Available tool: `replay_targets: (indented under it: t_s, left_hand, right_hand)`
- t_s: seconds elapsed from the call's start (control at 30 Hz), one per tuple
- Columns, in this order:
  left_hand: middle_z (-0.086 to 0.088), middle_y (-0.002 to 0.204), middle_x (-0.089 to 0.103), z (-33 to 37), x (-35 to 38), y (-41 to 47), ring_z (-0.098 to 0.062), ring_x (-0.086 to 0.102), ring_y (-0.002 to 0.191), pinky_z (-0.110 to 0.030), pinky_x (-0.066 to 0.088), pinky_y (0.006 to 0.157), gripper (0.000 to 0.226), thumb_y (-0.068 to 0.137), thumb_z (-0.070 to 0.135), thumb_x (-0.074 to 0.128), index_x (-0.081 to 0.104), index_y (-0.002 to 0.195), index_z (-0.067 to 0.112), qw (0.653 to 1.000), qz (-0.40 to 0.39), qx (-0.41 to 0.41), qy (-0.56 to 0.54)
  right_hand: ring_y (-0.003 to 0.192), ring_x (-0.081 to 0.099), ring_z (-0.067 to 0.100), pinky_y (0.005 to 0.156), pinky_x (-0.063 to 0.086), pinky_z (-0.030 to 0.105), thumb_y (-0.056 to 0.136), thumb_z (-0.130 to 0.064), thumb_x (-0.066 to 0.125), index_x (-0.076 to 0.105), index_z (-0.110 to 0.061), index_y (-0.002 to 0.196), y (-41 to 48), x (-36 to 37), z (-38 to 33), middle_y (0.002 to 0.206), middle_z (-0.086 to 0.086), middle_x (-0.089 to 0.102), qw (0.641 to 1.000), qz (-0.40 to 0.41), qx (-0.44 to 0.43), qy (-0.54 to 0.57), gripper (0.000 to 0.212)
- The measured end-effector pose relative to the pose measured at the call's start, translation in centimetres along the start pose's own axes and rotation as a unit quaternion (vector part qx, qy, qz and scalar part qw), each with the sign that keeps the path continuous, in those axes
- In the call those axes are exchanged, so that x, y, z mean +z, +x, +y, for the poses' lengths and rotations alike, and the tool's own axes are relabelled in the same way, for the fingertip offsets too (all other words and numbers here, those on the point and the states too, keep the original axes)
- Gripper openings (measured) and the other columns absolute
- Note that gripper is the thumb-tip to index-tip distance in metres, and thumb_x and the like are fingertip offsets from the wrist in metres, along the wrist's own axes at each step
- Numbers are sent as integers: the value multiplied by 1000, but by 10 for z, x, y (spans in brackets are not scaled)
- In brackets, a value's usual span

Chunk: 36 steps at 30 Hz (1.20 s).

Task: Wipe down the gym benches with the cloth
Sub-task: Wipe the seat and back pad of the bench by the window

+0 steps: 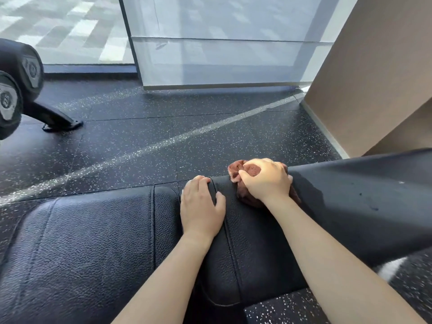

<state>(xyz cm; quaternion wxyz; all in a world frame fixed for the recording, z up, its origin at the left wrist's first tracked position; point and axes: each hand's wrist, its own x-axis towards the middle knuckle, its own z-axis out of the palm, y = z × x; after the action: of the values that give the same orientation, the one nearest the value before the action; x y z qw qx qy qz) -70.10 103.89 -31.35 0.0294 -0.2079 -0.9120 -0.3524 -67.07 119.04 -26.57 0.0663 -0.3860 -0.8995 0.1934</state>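
Observation:
A black padded gym bench [93,242] fills the lower part of the view, its seat pad at the left and a longer back pad [362,199] running off to the right. My right hand [265,180] grips a bunched reddish-brown cloth [236,168] and presses it on the far edge of the back pad, near the gap between the pads. My left hand [201,206] lies flat on the bench just left of the cloth, fingers reaching over the far edge. Part of the cloth is hidden under my right hand.
Black speckled rubber flooring [163,141] lies beyond the bench. Padded rollers and a foot of another machine [21,90] stand at the far left. A glass wall [222,43] is at the back, a beige wall [378,73] at the right.

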Motion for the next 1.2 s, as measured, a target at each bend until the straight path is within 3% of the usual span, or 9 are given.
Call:
replay_targets:
  t_s: [0.1,0.23,0.33,0.43,0.6,0.7,0.83,1.0,1.2]
  left_hand:
    - [-7,127,53,2,0,2,-24,40,123,-36,28,108,40,82,27,56,55,117,7,1000,-1,-2,4]
    - [-9,125,55,2,-3,-1,-25,42,122,-37,30,107,37,82,23,57,57,115,6,1000,6,16,7]
    - [-11,127,54,3,-2,-3,-26,44,123,-41,31,108,43,83,28,47,57,118,7,997,-9,59,50]
    - [-9,131,51,17,6,2,-26,41,126,-47,25,110,41,87,30,47,55,123,10,993,-42,61,93]
    - [-3,135,46,53,37,3,-21,34,130,-45,11,114,45,89,38,46,50,128,16,990,-28,4,141]
    - [-4,134,47,56,42,2,-22,36,129,-44,13,114,44,89,39,46,51,127,17,986,-10,-13,163]
    - [-3,126,53,62,38,4,-23,44,120,-46,26,110,40,87,40,47,55,119,19,985,-11,-22,173]
    - [-1,120,55,70,35,4,-22,47,113,-38,32,105,42,82,44,43,57,114,20,985,-9,-41,170]
    - [1,118,56,68,35,2,-20,46,113,-36,32,105,40,82,42,45,58,113,21,988,-5,-40,149]
  right_hand:
    - [122,41,20,96,33,46,81,-53,59,65,-38,103,-10,1,-1,123,-11,56,1000,19,4,8,27]
    - [119,43,18,94,37,44,78,-53,63,67,-39,97,-37,6,8,118,-16,59,995,27,-90,23,24]
    - [120,45,22,97,36,45,80,-57,58,65,-42,103,-7,-9,31,121,-12,58,998,10,-60,17,28]
    - [123,44,24,100,33,48,82,-60,57,62,-42,107,28,-26,44,124,-6,58,999,-27,-21,-4,32]
    - [121,42,22,96,33,47,82,-59,56,63,-42,105,25,-30,75,120,-11,59,992,-40,-119,0,30]
    - [119,43,21,95,32,45,83,-56,55,64,-41,104,32,-31,88,118,-11,59,989,-27,-145,29,27]
    - [119,46,24,101,32,51,84,-61,53,63,-41,109,53,-36,76,120,-6,60,982,-90,-166,7,34]
    - [119,45,22,98,35,48,83,-60,55,63,-40,109,58,-43,102,121,-9,59,965,-123,-228,25,33]
    - [116,48,27,97,35,49,84,-61,54,62,-39,112,83,-57,127,119,-4,63,979,-95,-181,8,36]
